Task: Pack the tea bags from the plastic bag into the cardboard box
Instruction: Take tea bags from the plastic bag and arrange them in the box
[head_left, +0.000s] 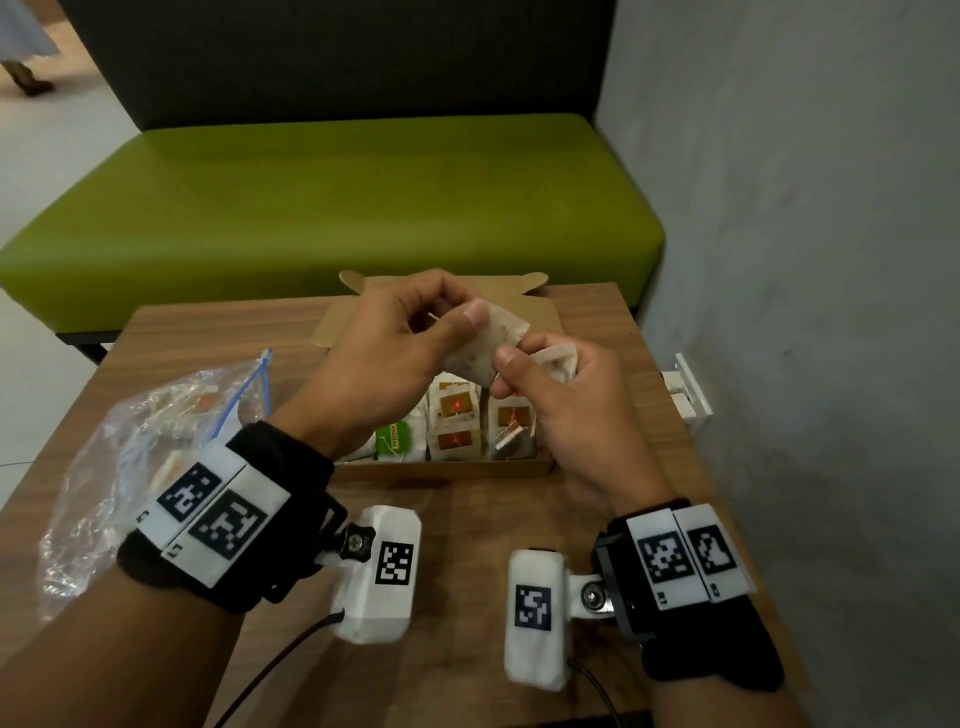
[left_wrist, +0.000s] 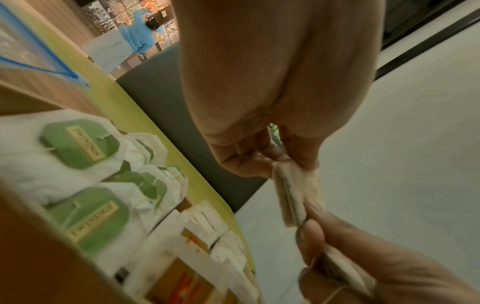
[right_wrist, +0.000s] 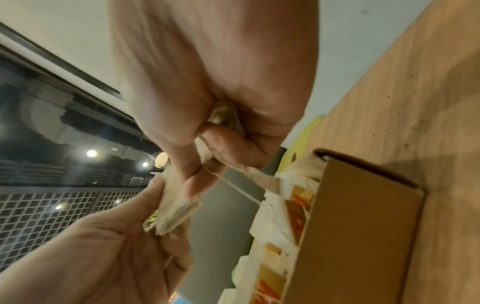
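Brown cardboard box (head_left: 540, 312) open on counter, rows of tea bags (head_left: 457, 421) standing inside. One pale tea bag (head_left: 488, 343) held above it. Crumpled clear plastic bag (head_left: 119, 441) lies left, some bags inside.

Far wall of the cardboard box (head_left: 540, 312) hidden behind my left hand (head_left: 384, 358) and right hand (head_left: 566, 410), tea bags in the plastic bag (head_left: 130, 457) too blurred to count, green tea-bag labels (left_wrist: 78, 144) smeared in the left wrist view, a second bag (head_left: 558, 358) mostly covered inside my right grip.
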